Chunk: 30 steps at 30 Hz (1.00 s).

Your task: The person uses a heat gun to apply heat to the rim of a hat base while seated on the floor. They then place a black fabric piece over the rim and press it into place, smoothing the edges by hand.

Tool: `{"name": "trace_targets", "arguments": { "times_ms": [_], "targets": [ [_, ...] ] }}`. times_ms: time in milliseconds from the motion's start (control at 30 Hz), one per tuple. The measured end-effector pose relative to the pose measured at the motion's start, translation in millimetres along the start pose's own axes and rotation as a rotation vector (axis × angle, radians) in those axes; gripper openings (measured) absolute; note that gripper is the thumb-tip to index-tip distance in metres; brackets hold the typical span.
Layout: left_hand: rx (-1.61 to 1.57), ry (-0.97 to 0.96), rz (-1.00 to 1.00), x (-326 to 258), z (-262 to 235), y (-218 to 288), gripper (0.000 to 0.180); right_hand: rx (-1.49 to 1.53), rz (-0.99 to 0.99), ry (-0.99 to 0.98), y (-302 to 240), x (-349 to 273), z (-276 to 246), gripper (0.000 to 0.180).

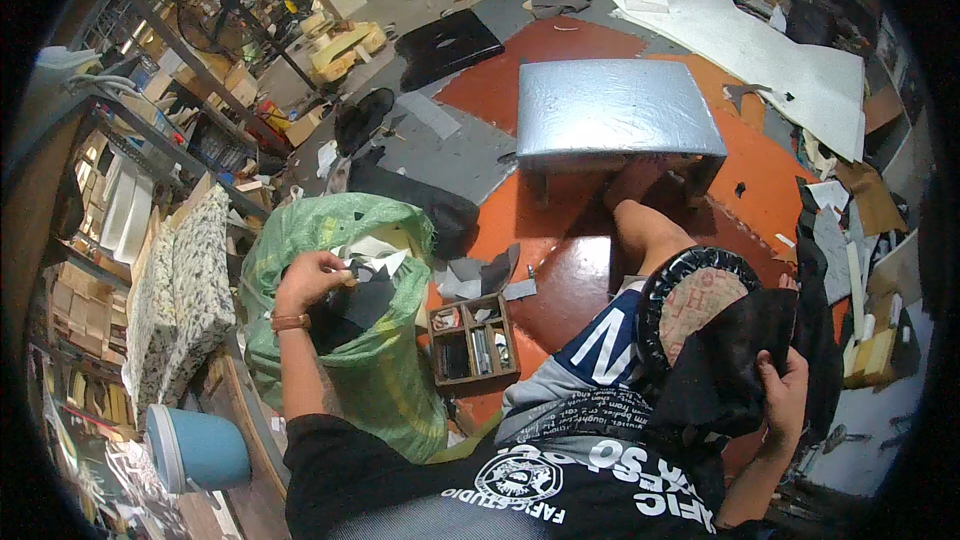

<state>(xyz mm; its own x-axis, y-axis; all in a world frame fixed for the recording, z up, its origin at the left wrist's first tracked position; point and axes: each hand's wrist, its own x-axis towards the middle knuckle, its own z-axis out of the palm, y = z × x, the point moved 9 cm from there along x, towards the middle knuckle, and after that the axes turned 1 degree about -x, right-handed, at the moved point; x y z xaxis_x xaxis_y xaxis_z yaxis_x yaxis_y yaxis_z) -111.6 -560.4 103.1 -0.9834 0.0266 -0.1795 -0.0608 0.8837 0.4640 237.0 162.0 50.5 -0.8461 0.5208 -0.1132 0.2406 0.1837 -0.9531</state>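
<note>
My left hand [313,281] is over the mouth of a green woven sack [395,380], its fingers pinched together. What they hold, if anything, is too small to make out. White and dark scraps [375,302] lie inside the sack. At my lap, my right hand [785,380] grips the edge of a black cloth [725,360], thumb on top. Part of this cloth lies over a round padded piece [700,300] with a brown printed face and a gathered black rim. This piece rests against my leg.
A wooden compartment box [474,340] with small tools stands right of the sack. Ahead is a silver-topped padded block [620,105] on an orange and grey floor covering. A blue bucket [200,448] sits at left, near a speckled foam slab [185,290]. A white sheet [760,45] lies far right.
</note>
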Motion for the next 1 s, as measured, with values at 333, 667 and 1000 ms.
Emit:
{"name": "trace_targets", "arguments": {
  "times_ms": [333, 667, 1000],
  "targets": [
    [-0.799, 0.382, 0.000, -13, -80, 1, 0.030, 0.177, 0.084, 0.339, 36, -3, -38, 0.030],
    [-0.845, 0.333, 0.334, -36, -53, 133, 0.033, -0.257, 0.031, 0.050, 22, 21, -19, 0.025],
    [-0.621, -0.522, 0.590, -119, 178, 360, 0.023, 0.154, -0.009, 0.293, 13, -3, -74, 0.028]
  ]
}}
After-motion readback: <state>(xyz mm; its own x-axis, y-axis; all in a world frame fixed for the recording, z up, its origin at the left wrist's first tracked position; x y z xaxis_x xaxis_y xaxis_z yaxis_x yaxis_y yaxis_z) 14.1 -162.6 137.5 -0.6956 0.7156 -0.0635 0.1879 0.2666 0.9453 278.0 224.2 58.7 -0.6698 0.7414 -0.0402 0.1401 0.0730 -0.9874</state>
